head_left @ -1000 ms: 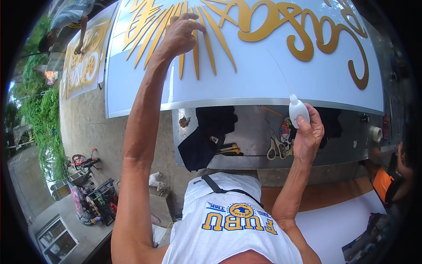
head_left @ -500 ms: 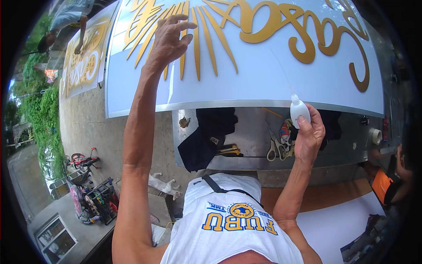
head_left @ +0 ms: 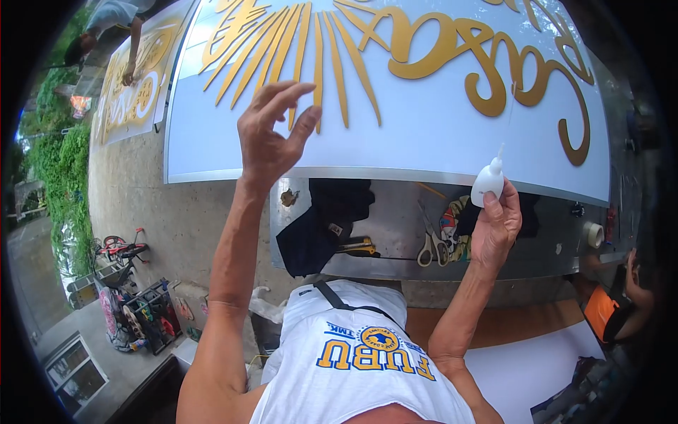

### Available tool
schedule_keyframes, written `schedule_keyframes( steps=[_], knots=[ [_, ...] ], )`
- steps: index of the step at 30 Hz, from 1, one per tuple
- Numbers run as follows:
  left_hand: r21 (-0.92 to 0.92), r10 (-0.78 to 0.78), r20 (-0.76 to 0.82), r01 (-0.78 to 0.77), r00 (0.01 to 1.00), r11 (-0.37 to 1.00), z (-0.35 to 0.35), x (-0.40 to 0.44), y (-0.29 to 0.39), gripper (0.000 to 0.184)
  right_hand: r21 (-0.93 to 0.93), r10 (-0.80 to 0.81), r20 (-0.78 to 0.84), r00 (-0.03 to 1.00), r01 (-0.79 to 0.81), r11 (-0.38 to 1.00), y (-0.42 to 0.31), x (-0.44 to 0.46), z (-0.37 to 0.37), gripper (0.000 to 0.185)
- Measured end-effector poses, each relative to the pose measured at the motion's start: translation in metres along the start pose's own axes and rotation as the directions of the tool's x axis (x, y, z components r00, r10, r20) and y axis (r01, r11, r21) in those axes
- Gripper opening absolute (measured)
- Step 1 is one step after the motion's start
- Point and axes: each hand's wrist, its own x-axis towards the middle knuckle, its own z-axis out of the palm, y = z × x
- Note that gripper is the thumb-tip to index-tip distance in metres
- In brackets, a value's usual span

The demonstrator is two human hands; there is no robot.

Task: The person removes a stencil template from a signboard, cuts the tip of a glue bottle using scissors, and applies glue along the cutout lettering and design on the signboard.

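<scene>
A small white squeeze bottle (head_left: 487, 185) with a long thin nozzle is held upright in my right hand (head_left: 497, 222), near the front edge of a white sign panel (head_left: 417, 145). The nozzle points toward gold script lettering (head_left: 487, 92) on the panel; its fine tip is hard to make out. My left hand (head_left: 274, 131) hovers over the panel with nothing in it, fingers curved and thumb apart. Just beyond it lie narrow gold ray-shaped pieces (head_left: 342, 92), fanned out. Its fingers overlap some rays in view; I cannot tell whether they touch.
On the metal table (head_left: 395, 263) below the panel lie scissors (head_left: 432, 247), a yellow cutter (head_left: 357, 246), dark cloth (head_left: 307, 240) and a tape roll (head_left: 593, 234). A person (head_left: 116, 25) reaches over another gold-lettered panel (head_left: 131, 106) at far left. An orange item (head_left: 600, 311) is at right.
My left hand has drawn back from the rays toward the panel's front edge, its thumb spreading. The bottle stays in my right hand, its nozzle now more upright. The view has shifted slightly.
</scene>
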Motion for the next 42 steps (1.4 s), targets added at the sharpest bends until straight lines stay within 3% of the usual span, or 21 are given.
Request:
schedule_keyframes(
  steps=[2, 8, 10, 15, 28, 35, 42],
  knots=[
    [-0.138, -0.059, -0.027, 0.055, 0.998, 0.989, -0.001, -0.031, 0.019, 0.028, 0.024, -0.006, 0.006, 1.0, 0.005, 1.0, 0.001, 0.001, 0.001, 0.037],
    [-0.291, -0.259, 0.308, 0.349, 0.916, 0.89, 0.001, -0.142, 0.067, 0.023, 0.077, -0.028, 0.046, 0.999, 0.024, 0.997, 0.008, 0.002, 0.003, 0.037],
    [-0.378, -0.295, 0.349, 0.421, 0.89, 0.824, 0.007, -0.174, 0.08, 0.021, 0.086, -0.047, 0.109, 0.993, 0.038, 0.996, 0.011, 0.0, 0.001, 0.038],
    [-0.257, -0.399, 0.497, 0.57, 0.771, 0.781, -0.002, -0.24, 0.082, 0.022, 0.096, -0.006, 0.166, 0.986, -0.01, 0.995, 0.017, -0.024, 0.001, 0.041],
    [-0.254, -0.532, 0.45, 0.674, 0.717, 0.694, -0.054, -0.299, 0.059, 0.023, 0.014, 0.153, 0.219, 0.964, -0.16, 0.987, 0.041, -0.119, 0.031, 0.042],
    [-0.311, -0.536, 0.426, 0.674, 0.729, 0.67, -0.076, -0.306, 0.035, 0.024, -0.039, 0.133, 0.167, 0.977, -0.129, 0.991, 0.04, -0.163, 0.055, 0.038],
    [-0.276, -0.535, 0.406, 0.658, 0.741, 0.701, -0.084, -0.289, 0.028, 0.025, -0.002, 0.087, 0.127, 0.988, -0.088, 0.996, 0.042, -0.147, 0.052, 0.037]
  ],
)
